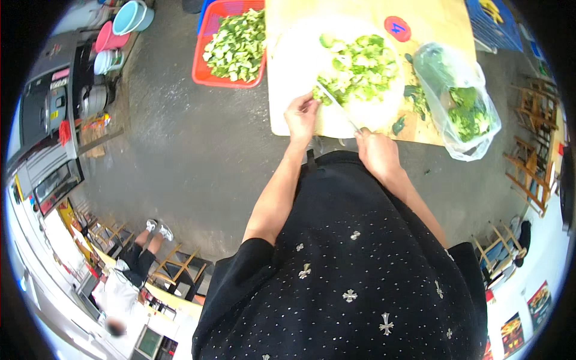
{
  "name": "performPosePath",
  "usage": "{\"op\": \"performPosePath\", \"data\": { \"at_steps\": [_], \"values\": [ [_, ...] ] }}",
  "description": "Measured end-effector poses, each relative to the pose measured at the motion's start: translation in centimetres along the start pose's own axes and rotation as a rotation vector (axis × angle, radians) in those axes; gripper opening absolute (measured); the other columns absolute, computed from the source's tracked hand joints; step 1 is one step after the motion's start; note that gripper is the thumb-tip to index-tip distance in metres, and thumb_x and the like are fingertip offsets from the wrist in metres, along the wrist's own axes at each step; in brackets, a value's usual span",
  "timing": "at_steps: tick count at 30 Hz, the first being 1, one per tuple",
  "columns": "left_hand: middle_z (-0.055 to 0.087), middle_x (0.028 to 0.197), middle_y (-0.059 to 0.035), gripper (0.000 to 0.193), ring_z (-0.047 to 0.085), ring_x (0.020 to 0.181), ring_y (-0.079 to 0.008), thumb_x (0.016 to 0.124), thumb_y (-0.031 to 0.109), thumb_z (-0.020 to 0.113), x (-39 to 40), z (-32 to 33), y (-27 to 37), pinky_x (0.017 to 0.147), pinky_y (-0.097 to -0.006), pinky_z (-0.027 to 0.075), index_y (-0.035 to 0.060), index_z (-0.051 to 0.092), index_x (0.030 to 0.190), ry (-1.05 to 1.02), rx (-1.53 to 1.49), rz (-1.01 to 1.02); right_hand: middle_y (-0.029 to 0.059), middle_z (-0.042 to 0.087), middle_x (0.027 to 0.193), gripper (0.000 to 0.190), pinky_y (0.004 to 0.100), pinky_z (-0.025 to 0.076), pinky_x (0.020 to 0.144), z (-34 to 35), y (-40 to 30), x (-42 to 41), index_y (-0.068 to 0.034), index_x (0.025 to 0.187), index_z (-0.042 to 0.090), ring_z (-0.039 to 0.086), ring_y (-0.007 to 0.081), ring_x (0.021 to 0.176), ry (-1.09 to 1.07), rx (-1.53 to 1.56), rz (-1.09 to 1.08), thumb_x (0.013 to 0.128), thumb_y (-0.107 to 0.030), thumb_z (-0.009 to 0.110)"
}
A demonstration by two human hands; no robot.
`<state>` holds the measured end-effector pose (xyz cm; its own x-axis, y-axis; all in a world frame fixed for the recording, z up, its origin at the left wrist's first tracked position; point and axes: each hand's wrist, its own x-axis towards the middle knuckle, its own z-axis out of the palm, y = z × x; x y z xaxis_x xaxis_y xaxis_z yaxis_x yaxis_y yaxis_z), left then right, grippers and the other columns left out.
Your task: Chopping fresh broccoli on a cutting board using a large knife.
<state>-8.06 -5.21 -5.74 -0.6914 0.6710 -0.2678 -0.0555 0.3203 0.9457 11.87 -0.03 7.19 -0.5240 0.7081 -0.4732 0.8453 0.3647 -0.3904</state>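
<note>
My right hand (379, 152) grips the handle of a knife (338, 107), whose blade slants up and left over chopped green vegetable (366, 67), which looks like broccoli. At the blade's far end, the fingertips of my left hand (301, 118) pinch a small green piece (318, 96). The chopped pieces lie on a pale round cutting board (297, 58), its left side washed out by glare. Under it is a light wooden tabletop (436, 22). To the right, a clear plastic bag (456, 101) contains larger green florets, and trimmings (418, 100) lie beside it.
Left of the table, a red plastic basket (196, 67) is heaped with cut green pieces. A red disc (398, 29) bearing a number and a blue crate (495, 27) are at upper right. Buckets (130, 19) stand far left. Another person (130, 274) is at lower left, near stools.
</note>
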Motion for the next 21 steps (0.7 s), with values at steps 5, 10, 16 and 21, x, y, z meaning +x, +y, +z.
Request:
{"op": "performPosePath", "data": {
  "at_steps": [5, 10, 16, 21],
  "values": [
    [0.078, 0.098, -0.0106, 0.029, 0.071, 0.085, -0.0121, 0.088, 0.002, 0.080, -0.2, 0.6, -0.7, 0.080, -0.0270, 0.059, -0.0044, 0.075, 0.117, 0.038, 0.020, 0.010, 0.0262, 0.071, 0.079, 0.035, 0.0548, 0.057, 0.073, -0.5, -0.8, 0.3, -0.002, 0.100, 0.069, 0.072, 0.0441, 0.079, 0.003, -0.006, 0.011, 0.106, -0.031, 0.051],
    [0.077, 0.101, -0.0124, 0.030, 0.072, 0.086, -0.0130, 0.088, 0.003, 0.080, -0.5, 0.7, -0.1, 0.081, -0.0279, 0.060, -0.0044, 0.076, 0.117, 0.064, -0.004, 0.024, 0.0248, 0.070, 0.077, 0.033, 0.0532, 0.057, 0.069, 0.6, -0.9, 2.2, -0.001, 0.099, 0.069, 0.072, 0.0439, 0.075, 0.044, -0.038, -0.059, 0.106, -0.029, 0.053],
    [0.073, 0.110, -0.0168, 0.031, 0.074, 0.091, -0.0185, 0.089, 0.002, 0.076, -1.3, 0.6, 1.8, 0.080, -0.0310, 0.061, -0.0050, 0.074, 0.119, 0.030, -0.001, 0.017, 0.0252, 0.071, 0.079, 0.034, 0.0554, 0.056, 0.072, 2.7, 0.5, 3.5, -0.001, 0.098, 0.068, 0.071, 0.0461, 0.077, 0.045, -0.055, -0.064, 0.107, -0.030, 0.053],
    [0.071, 0.112, -0.0170, 0.037, 0.072, 0.088, -0.0204, 0.087, 0.003, 0.078, -1.4, 0.7, 3.4, 0.078, -0.0320, 0.062, -0.0046, 0.069, 0.123, 0.053, 0.095, 0.106, 0.0261, 0.071, 0.080, 0.035, 0.0565, 0.054, 0.073, 2.8, 0.8, 3.7, -0.001, 0.098, 0.068, 0.070, 0.0473, 0.078, 0.045, -0.041, -0.055, 0.107, -0.031, 0.052]
  ]
}}
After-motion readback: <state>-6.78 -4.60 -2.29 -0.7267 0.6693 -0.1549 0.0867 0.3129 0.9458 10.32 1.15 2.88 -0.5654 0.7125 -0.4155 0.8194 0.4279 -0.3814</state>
